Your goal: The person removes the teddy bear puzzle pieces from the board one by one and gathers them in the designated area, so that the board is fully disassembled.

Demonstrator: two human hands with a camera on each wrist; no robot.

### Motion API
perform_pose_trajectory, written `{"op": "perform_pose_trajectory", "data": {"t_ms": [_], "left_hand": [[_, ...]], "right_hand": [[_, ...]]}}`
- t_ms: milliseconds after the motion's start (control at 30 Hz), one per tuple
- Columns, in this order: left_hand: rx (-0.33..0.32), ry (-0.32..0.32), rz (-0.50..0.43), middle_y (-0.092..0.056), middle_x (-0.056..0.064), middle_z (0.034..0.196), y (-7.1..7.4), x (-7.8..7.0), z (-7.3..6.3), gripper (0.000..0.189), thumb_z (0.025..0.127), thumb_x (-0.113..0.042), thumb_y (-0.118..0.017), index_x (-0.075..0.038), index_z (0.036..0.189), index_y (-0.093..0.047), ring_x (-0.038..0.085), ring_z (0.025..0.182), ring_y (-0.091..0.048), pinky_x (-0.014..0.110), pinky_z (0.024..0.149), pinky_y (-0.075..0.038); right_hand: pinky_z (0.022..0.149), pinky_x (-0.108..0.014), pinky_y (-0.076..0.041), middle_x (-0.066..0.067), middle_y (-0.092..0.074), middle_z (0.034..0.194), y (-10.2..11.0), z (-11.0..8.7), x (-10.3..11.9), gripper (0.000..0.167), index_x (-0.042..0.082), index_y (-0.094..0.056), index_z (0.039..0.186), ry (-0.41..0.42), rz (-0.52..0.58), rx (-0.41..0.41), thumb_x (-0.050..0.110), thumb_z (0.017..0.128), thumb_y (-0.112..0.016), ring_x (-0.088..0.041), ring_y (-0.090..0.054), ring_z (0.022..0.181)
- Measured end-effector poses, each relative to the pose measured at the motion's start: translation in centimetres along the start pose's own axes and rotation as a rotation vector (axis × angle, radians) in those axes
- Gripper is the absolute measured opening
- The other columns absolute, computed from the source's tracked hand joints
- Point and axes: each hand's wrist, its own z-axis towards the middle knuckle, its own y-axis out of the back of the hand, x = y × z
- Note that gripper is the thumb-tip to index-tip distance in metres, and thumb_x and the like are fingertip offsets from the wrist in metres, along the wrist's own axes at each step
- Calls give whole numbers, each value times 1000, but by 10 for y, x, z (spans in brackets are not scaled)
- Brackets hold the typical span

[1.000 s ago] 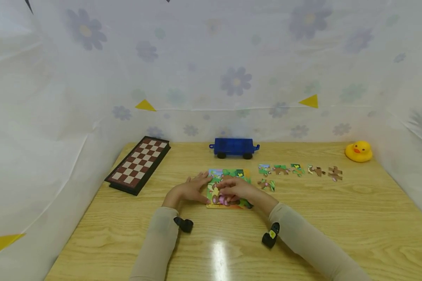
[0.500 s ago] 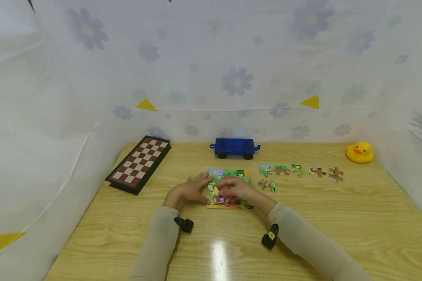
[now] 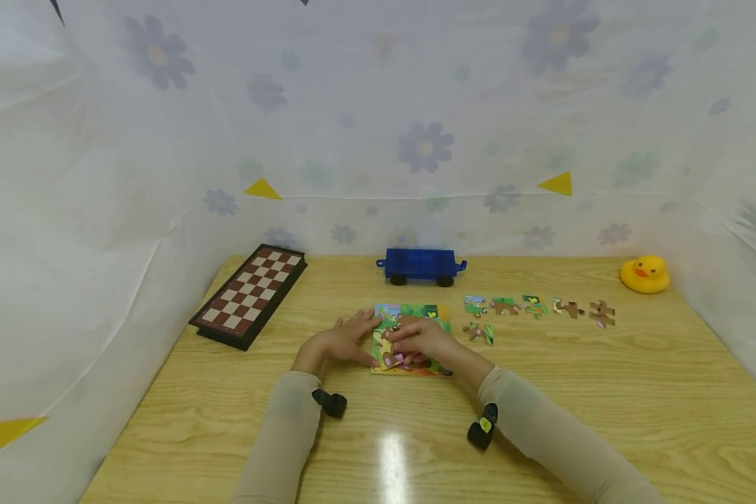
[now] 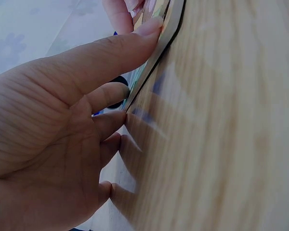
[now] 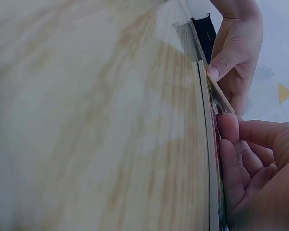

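Observation:
A small jigsaw board (image 3: 442,316) with a cartoon picture lies flat between both hands. My left hand (image 3: 343,341) rests at the board's left edge, thumb and fingers spread along it, as the left wrist view also shows for the left hand (image 4: 53,130). Over the middle of the picture, my right hand (image 3: 431,341) pinches a yellow and brown puzzle piece (image 3: 386,353) at its right side. In the right wrist view this puzzle piece (image 5: 220,94) is tilted up from the board (image 5: 208,144), with fingertips of the right hand (image 5: 260,154) at its raised end.
Several loose puzzle pieces (image 3: 505,306) lie right of the board, with one puzzle piece (image 3: 479,334) nearer. Behind stands a blue toy wagon (image 3: 421,264). A checkered game box (image 3: 250,292) lies at the left, a yellow rubber duck (image 3: 645,274) at the far right.
The piece at the board's lower left has tilted up out of the picture, at the right fingertips. My right hand has shifted very slightly; the left hand stays in place.

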Motion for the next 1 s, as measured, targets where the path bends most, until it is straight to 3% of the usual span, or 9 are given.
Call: {"op": "perform_pose_trajectory", "data": {"t_ms": [767, 1000], "left_hand": [[0, -15, 19, 0, 9, 159, 0, 0, 1, 89, 83, -32, -73, -12, 152, -20, 26, 145, 8, 57, 110, 8], [1, -10, 14, 0, 8, 159, 0, -1, 0, 89, 83, -31, -73, -13, 152, -20, 25, 145, 8, 56, 111, 9]], "right_hand": [[55, -25, -54, -6, -71, 76, 12, -6, 4, 32, 2, -66, 119, -33, 41, -5, 13, 89, -65, -11, -66, 58], [58, -27, -55, -5, -72, 87, 27, -12, 6, 34, 0, -64, 120, -8, 30, -30, 14, 89, -65, -12, -66, 61]]}}
